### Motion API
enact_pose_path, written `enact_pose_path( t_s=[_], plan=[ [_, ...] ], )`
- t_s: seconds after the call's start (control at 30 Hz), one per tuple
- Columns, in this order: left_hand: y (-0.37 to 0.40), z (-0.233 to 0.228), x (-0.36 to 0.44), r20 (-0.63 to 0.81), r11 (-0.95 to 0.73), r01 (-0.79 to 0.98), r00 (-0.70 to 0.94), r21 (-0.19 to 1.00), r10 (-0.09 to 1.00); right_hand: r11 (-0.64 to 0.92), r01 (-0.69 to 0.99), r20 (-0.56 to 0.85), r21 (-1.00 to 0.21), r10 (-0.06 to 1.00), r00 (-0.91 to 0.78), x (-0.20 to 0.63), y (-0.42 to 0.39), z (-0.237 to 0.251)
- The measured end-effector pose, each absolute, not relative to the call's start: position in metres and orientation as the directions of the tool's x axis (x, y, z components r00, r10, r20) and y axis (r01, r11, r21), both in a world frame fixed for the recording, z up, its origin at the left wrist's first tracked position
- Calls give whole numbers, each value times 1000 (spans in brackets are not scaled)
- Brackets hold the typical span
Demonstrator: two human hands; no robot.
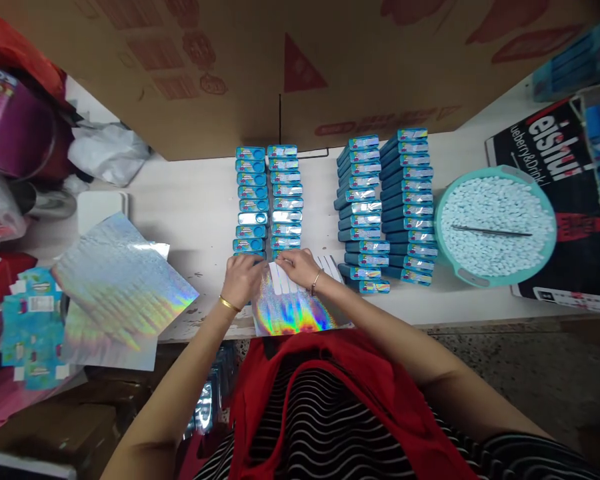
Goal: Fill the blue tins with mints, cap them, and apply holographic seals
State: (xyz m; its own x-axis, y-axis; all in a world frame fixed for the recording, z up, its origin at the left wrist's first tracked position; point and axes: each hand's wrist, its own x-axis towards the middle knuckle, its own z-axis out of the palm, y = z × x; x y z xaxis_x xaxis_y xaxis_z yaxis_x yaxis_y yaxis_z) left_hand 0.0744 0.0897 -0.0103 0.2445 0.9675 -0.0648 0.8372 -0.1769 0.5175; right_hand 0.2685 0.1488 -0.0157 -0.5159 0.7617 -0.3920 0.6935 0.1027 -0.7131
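My left hand [245,277] is closed in a pinch at the near end of the left row of small blue tins [251,192]. Whatever sits between its fingertips is too small to make out. My right hand [300,267] is just beside it, fingers bent together over the top edge of a shiny rainbow-foil sticker sheet [295,313]. White bare strips show on that sheet where stickers are gone. A second row of blue tins [287,190] runs away from my right fingertips; many carry a pale label strip.
Two more rows of blue tins [407,200] stand to the right. Beyond them a teal basin [443,247] holds many small white pieces [495,207], with tweezers [493,231] on top. Foil sheets [120,287] lie at the left. A large cardboard box [230,87] closes off the back.
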Motion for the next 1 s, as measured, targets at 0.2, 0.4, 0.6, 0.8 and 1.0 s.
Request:
enact_pose_path(
  t_s=[0.2, 0.4, 0.6, 0.8, 1.0],
  plan=[
    [74, -13, 90, 26, -212, 833, 231, 511, 973, 57, 732, -440, -679, 767, -467, 269, 150, -20],
    [39, 28, 97, -14, -84, 704, 131, 706, 991, 269, 796, -346, -543, 791, -504, 274, 138, -18],
    [68, 44, 120, -240, 270, -14, -502, 963, 831, 79, 499, -188, -863, 867, -462, 286, 108, -21],
    [98, 4, 157, -437, 353, -261, -455, 899, 776, -366, 44, -369, -929, 918, -149, 299, 94, -19],
    [87, -18, 176, -456, 411, -201, -456, 889, 764, -360, 115, -368, -926, 928, -60, 311, 106, -26]
  ],
)
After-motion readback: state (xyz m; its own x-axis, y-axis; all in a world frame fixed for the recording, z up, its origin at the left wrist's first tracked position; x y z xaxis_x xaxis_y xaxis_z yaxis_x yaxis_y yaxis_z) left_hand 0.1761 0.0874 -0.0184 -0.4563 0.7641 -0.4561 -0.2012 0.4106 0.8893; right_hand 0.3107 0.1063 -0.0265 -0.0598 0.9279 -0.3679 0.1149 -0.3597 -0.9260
